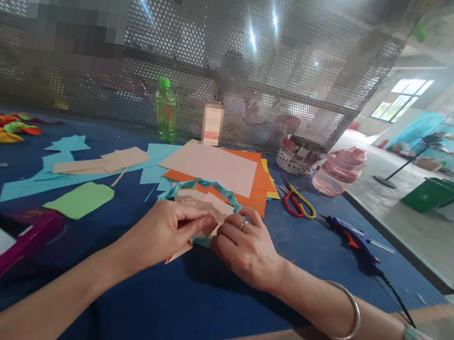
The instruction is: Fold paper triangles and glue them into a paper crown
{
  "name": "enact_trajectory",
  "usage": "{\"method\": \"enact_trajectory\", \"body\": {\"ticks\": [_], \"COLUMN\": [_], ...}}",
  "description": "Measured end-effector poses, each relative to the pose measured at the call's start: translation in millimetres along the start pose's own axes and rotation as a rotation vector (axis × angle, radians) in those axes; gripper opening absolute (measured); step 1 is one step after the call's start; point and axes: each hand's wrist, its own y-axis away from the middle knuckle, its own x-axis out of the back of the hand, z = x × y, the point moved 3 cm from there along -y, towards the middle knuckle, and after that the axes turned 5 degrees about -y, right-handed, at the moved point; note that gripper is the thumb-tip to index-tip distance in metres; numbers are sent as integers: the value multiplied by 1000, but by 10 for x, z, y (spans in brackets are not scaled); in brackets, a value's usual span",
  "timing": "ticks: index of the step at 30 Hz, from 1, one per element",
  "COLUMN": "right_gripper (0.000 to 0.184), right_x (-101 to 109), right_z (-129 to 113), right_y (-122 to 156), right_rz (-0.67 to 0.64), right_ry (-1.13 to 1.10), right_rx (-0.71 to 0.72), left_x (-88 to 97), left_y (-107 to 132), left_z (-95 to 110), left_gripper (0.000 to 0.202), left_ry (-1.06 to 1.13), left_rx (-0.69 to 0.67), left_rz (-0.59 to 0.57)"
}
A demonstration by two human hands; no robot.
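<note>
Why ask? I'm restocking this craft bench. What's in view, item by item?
Worktable: 1, blue, under everything.
Glue gun: 1, blue, right side.
Scissors: 1 pair, red and yellow handles, beside the orange sheets.
Orange paper sheets: several, centre.
Pale pink paper sheet: 1, on the orange sheets.
Teal paper offcuts: several, left.
Plastic bottle: 1, green, far edge.
Plastic jar: 1, pink, far right corner.
Woven basket: 1, multicoloured, beside the jar.
Wheeled bin: 1, green, on the floor.
Folded paper piece: 1, peach and teal, in the hands.
Left hand: 1, pinching it.
Right hand: 1, pinching it.
</note>
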Motion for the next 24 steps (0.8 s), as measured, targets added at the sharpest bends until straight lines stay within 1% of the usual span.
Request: {"method": "enact_trajectory", "body": {"ticks": [3,6,10,12,18,21,24], "right_gripper": [25,25,31,32,30,30,30], "right_x": [-12,-21,-40,-55,-82,-77,-67], "right_z": [15,39,97,122,144,143,142], "right_y": [2,0,8,16,32,29,22], "right_rz": [-8,-13,12,20,26,21,16], "right_ry": [-24,-83,-175,-215,-251,-251,-267], "right_rx": [-44,-124,-262,-306,-319,-320,-320], "left_x": [-2,4,9,-2,-49,-56,-49], "left_y": [-3,-21,-43,-47,-47,-44,-43], "left_z": [11,30,30,17,-28,-29,-13], "left_gripper": [33,35,29,25,25,27,30], "left_ry": [-19,-31,26,53,87,94,37], "left_rx": [-13,-35,-7,18,52,38,6], "left_rz": [-17,-16,7,0,-40,-47,-56]}}
